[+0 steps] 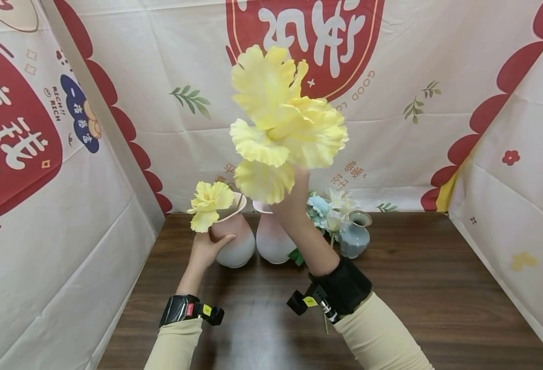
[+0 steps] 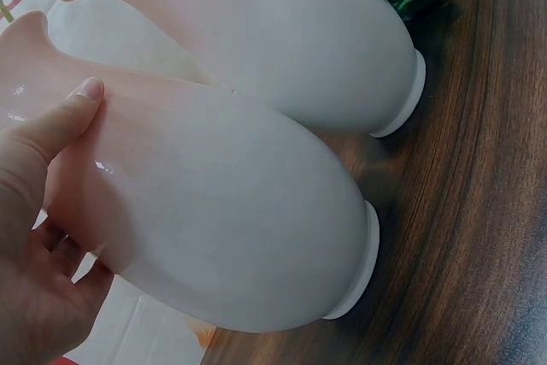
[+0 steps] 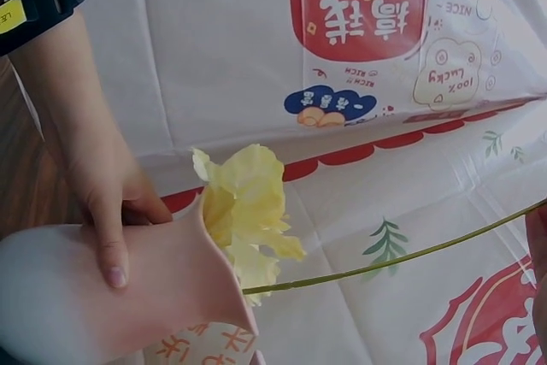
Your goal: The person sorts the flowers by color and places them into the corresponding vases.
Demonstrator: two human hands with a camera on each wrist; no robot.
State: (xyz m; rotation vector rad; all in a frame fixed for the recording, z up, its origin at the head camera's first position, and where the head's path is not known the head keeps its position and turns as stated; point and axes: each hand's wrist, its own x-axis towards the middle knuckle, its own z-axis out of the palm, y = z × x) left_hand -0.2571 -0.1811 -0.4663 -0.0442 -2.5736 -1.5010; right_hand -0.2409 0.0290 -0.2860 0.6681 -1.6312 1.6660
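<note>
A pink-and-white vase (image 1: 236, 241) stands at the back left of the table. Around its neck my left hand (image 1: 205, 250) is wrapped, the thumb lying on the near side in the left wrist view. One yellow flower (image 1: 210, 201) leans out over the vase's left rim. My right hand (image 1: 294, 205) is raised above and holds a second, larger yellow flower (image 1: 294, 128) by its long green stem (image 3: 367, 269). That stem runs down to the vase's mouth in the right wrist view; its lower end is hidden there. Only a bit of the right fingers (image 3: 537, 241) shows at the edge.
A matching pink-and-white vase (image 1: 273, 241) stands just to the right. Beyond it are blue and white flowers (image 1: 319, 205) with green leaves, partly behind my right arm, and a small grey-blue vase (image 1: 354, 239). Printed cloth (image 1: 128, 46) walls the wooden table (image 1: 414, 288).
</note>
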